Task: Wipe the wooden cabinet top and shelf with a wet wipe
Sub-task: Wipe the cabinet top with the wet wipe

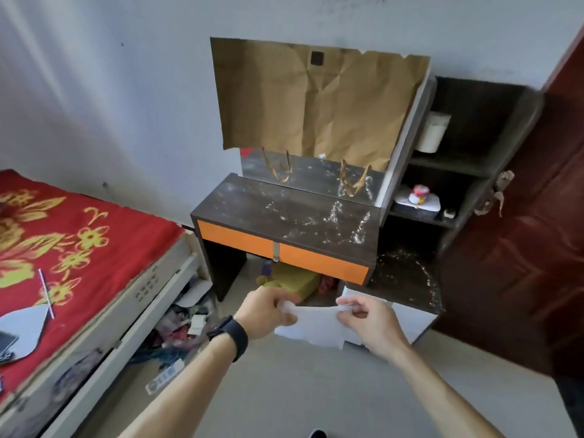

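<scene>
Two hands: both are out in front of me, low in view: L hand (268, 311) w/ a dark watch (232, 336), R hand (366, 324).
L hand: fingers + thumb pinch the L edge of the wet wipe (316, 325).
R hand: same grip on the R edge. The wipe is spread betw. the two, and its lower edge hangs loose.
Wipe pos.: in the air, in front of the cabinet & lower than its top. It touches no wood.
Cabinet top (284, 213): dark wood w/ white dusty smears, thickest toward the R end. Its long axis runs L–R above the orange drawer fronts (237, 237).
Low shelf (407, 279): dark and also dusty, just beyond the R hand.
Key relation: the top lies up & fwd of both hands. The L hand is nearer its L end; the R hand is nearer the shelf.
Step (my read): spreading stage; going by the dust, no wiping is done yet.
Next (my guess): lift the wipe up + fwd, then stroke along the long axis.
Risk: brown paper (316, 99) w/ handles hangs over the rear edge and could snag.
</scene>
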A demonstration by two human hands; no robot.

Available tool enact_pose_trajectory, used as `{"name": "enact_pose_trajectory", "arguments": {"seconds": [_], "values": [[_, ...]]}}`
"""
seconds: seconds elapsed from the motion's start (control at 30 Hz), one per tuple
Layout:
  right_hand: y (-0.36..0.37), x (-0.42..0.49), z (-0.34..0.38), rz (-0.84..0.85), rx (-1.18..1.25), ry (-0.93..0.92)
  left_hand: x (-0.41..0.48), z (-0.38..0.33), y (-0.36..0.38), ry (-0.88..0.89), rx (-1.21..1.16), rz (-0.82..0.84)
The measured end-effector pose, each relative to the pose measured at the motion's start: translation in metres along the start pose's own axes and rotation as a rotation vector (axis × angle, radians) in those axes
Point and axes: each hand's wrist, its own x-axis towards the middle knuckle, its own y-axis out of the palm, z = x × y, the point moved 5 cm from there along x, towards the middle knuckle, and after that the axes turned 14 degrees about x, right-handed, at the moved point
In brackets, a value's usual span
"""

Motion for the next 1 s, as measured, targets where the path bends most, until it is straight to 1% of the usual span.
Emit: {"name": "enact_pose_trajectory", "arguments": {"seconds": [0.1, 0.2, 0.3, 0.33, 0.37, 0.43, 0.47, 0.57, 0.63, 0.67, 0.73, 0.8, 0.9, 0.97, 1.0], "values": [[-0.004, 0.051, 0.021, 0.035, -0.055, -0.061, 0.043, -0.001, -0.03, -0.045, 0.097, -0.127], [-0.007, 0.103, 0.046, 0.073, -0.179, -0.192, 0.083, -0.006, -0.058, -0.079, 0.19, -0.175], [-0.008, 0.156, 0.06, 0.081, -0.195, -0.253, 0.119, -0.005, -0.083, -0.092, 0.197, -0.231], [-0.008, 0.172, 0.062, 0.081, -0.178, -0.245, 0.129, -0.002, -0.089, -0.091, 0.135, -0.225], [-0.008, 0.188, 0.064, 0.089, -0.144, -0.224, 0.137, 0.0, -0.093, -0.094, 0.018, -0.198], [-0.005, 0.213, 0.064, 0.123, 0.001, -0.139, 0.152, 0.004, -0.095, -0.125, -0.254, -0.116], [-0.003, 0.223, 0.064, 0.135, 0.081, -0.101, 0.16, 0.007, -0.096, -0.132, -0.324, -0.095], [0.007, 0.251, 0.061, 0.097, 0.23, -0.03, 0.186, 0.018, -0.095, -0.19, -0.365, -0.112], [0.019, 0.267, 0.055, 0.072, 0.321, 0.067, 0.201, 0.029, -0.093, -0.263, -0.45, -0.13], [0.026, 0.274, 0.051, 0.095, 0.37, 0.113, 0.208, 0.035, -0.09, -0.287, -0.526, -0.112], [0.044, 0.287, 0.044, 0.208, 0.438, 0.157, 0.221, 0.048, -0.086, -0.283, -0.628, -0.053], [0.062, 0.302, 0.04, 0.285, 0.392, 0.157, 0.235, 0.063, -0.089, -0.23, -0.585, -0.013], [0.095, 0.336, 0.033, 0.287, 0.129, 0.104, 0.266, 0.096, -0.096, -0.195, -0.306, 0.037], [0.121, 0.365, 0.034, 0.273, 0.012, 0.09, 0.293, 0.126, -0.102, -0.216, -0.11, 0.039], [0.132, 0.377, 0.036, 0.263, -0.041, 0.077, 0.306, 0.14, -0.105, -0.225, -0.065, 0.029]]}}
